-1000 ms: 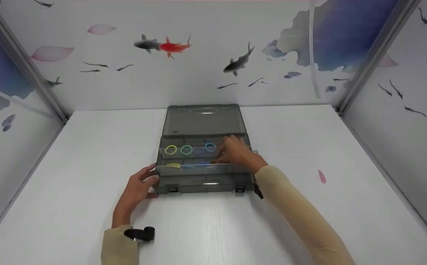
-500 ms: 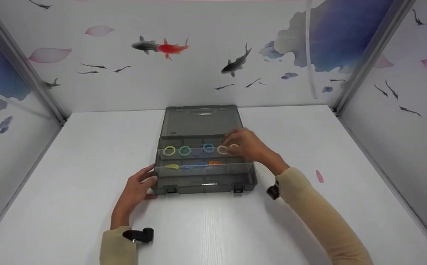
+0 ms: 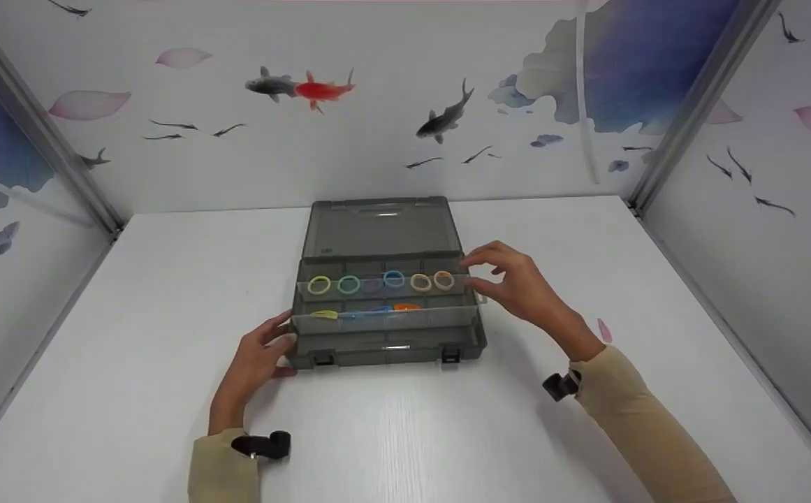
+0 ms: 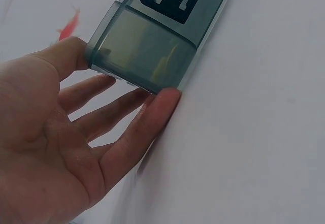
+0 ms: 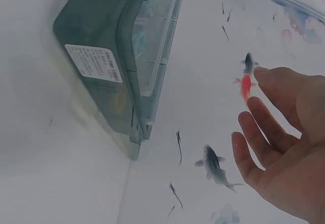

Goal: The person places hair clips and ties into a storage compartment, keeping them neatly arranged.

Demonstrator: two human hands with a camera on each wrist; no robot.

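A grey see-through compartment box [image 3: 419, 358] lies on the table with its lid [image 3: 384, 229] folded back. Small rings line its back row: a yellow one [image 3: 310, 285], a green one, a dim purple one, a blue one and two pale peach ones. Slim clip-like pieces, including an orange one [image 3: 406, 307], lie in the middle row. My left hand [image 3: 257, 360] touches the box's left end, fingers spread along its side. Just off the right end hovers my right hand [image 3: 524, 286], thumb and fingers apart, holding nothing. A label [image 5: 94, 63] shows on that end.
A slim pink piece [image 3: 605, 330] lies on the white table [image 3: 167, 293] to the right, near my right forearm. The patterned back wall [image 3: 377, 161] rises close behind the lid. The front row of the box has no visible pieces.
My right hand has come out of the box and moved right, past its end. The peach rings and the orange piece are now uncovered. My left hand has stayed at the left end.
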